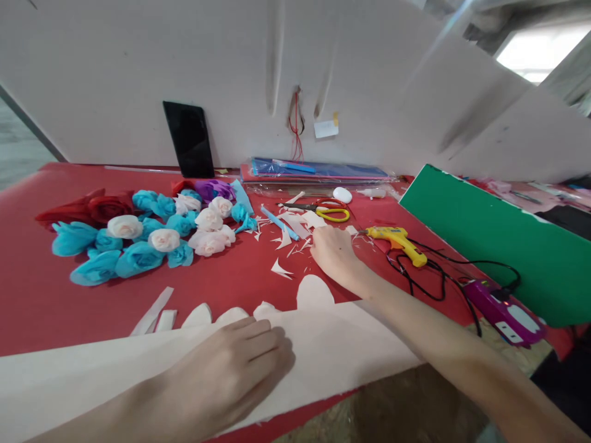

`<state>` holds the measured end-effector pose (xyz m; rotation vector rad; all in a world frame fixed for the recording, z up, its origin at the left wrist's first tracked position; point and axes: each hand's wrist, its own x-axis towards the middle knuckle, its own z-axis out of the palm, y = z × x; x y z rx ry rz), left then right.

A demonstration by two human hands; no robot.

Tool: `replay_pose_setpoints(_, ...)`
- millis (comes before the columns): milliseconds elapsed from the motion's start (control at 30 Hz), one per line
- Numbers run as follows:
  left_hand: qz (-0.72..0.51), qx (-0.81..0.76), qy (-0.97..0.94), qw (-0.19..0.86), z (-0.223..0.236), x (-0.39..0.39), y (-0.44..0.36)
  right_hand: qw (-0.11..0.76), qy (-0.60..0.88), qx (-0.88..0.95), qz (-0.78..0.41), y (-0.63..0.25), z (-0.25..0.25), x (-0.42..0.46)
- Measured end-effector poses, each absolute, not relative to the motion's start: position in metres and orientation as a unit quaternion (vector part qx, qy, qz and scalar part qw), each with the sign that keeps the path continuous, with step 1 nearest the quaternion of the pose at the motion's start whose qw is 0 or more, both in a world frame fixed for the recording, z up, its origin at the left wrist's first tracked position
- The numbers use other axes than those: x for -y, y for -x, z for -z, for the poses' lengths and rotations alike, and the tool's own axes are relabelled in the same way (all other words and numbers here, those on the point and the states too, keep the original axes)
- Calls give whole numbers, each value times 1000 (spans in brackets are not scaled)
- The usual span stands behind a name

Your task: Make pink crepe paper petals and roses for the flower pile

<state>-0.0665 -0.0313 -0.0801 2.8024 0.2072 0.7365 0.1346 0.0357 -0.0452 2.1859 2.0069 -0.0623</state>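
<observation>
My left hand (247, 369) rests on a long white sheet (323, 347) along the table's front edge, its fingers curled together and their tips hidden. Just past the sheet lie rounded white petal pieces (315, 293). My right hand (336, 255) is stretched forward to the white scraps (279, 269), closed, with its fingertips out of sight; whatever it may hold is hidden. Beyond it lie scissors (333, 215) with yellow and red handles. A light-blue stick (280, 223) is to its left, and a yellow glue gun (398, 242) lies to its right.
Blue, white, red and purple fabric-like flowers (141, 258) cover the table's left side. A dark tablet (189, 138) leans on the wall. Plastic-wrapped sheets (314, 172) lie at the back. A green board (498, 240) and a purple power strip (505, 312) with black cables are at right.
</observation>
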Motion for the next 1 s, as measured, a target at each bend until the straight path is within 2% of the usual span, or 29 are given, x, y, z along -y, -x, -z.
replay_pose_setpoints(167,-256,-70,-957,117,79,31,66,81,-740,-667,42,-130,44,-39)
replay_pose_setpoints(300,-259,-66,-957,110,80,31,66,41,-746,-662,56,-135,44,-39)
replay_pose_setpoints(500,-258,-63,-958,105,81,31,67,-76,-760,-636,107,-155,38,-44)
replay_pose_setpoints(800,-260,-66,-957,112,79,31,66,-289,-709,-564,309,-171,40,-50)
replay_pose_setpoints(1000,-253,-71,-958,115,81,31,66,-395,-653,-541,353,-169,46,-53)
